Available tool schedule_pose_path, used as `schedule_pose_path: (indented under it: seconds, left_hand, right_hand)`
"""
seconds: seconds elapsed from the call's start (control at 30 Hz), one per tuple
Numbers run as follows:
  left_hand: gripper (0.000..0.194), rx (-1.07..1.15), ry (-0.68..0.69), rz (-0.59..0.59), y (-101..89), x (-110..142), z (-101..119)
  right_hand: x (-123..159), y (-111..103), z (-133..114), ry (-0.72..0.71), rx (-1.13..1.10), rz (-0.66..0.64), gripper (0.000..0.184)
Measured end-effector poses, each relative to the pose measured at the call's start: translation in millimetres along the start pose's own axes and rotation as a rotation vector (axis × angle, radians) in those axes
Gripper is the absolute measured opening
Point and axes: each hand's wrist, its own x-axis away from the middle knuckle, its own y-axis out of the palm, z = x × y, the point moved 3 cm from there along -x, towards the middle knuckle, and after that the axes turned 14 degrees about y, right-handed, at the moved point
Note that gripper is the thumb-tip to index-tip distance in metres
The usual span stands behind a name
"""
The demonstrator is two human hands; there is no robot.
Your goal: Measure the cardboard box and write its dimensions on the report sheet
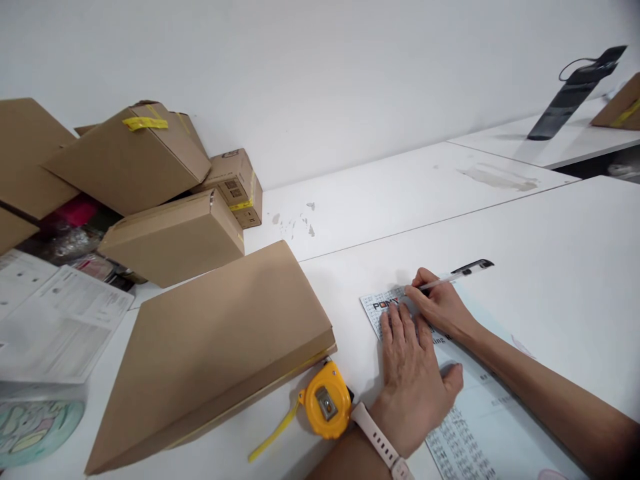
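Observation:
My right hand (443,303) is closed around a pen (465,270) with a clear barrel and a black cap on its upper end. The pen's tip is hidden behind my fingers, near the top edge of a light blue printed sheet (500,427). Dense handwriting-like marks and large print show on the paper. My left hand (413,373) lies flat on the sheet, fingers stretched out, with a pale watch strap on the wrist. Just left of that wrist sits a yellow tape measure (327,400), a short length of its tape pulled out.
A large flat cardboard box (225,333) lies left of the tape measure. Behind it several boxes (140,153) are piled against the wall. Printed papers (65,320) lie at far left, above a patterned teal item (40,433). A dark bottle (570,97) stands at back right.

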Motion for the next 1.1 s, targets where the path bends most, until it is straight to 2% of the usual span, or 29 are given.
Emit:
schedule_pose_path:
  seconds: [1.1]
  left_hand:
    - [0.081,-0.002,0.000,0.005,-0.7,0.3,0.9]
  right_hand:
    - [1.3,-2.2,-2.2,0.025,0.036,0.034,0.019]
